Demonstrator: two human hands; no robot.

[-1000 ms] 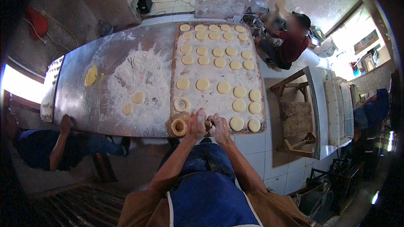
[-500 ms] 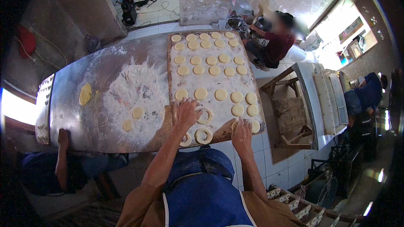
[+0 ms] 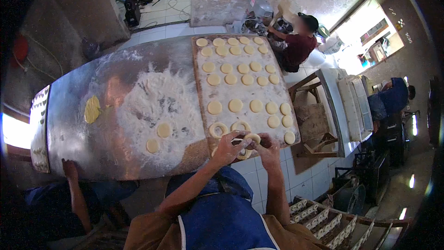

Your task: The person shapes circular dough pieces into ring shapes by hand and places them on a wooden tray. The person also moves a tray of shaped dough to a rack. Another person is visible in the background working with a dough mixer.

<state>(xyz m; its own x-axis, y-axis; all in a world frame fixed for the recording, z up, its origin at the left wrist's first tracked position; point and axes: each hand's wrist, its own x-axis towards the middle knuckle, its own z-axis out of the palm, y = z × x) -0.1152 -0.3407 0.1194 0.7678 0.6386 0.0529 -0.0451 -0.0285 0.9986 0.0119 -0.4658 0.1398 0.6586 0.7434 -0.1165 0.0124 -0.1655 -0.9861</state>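
Above the near edge of the floured board [image 3: 222,93], my left hand [image 3: 226,149] and my right hand [image 3: 268,150] meet around one pale piece of dough [image 3: 252,137]. Both sets of fingers are closed on it, and they hide part of its shape. Just beyond my hands lie a dough ring [image 3: 218,130] on the left and another dough ring [image 3: 240,125]. A third dough ring [image 3: 243,154] shows partly below my fingers. Rows of flat dough rounds [image 3: 235,106] cover the rest of the board; one dough round [image 3: 289,138] sits at its near right corner.
Left of the board, the metal table [image 3: 88,143] carries scattered flour [image 3: 157,95], two dough rounds [image 3: 158,138] and a yellow smear [image 3: 92,109]. A co-worker's hand [image 3: 69,169] touches the near left edge. Another person [image 3: 300,46] crouches beyond. A rack of dough rings [image 3: 323,222] stands behind right.
My left hand has left the dough ring it was over and moved right. My right hand has come left, off the near right of the board. Both now hold one dough piece, raised. The view has shifted.
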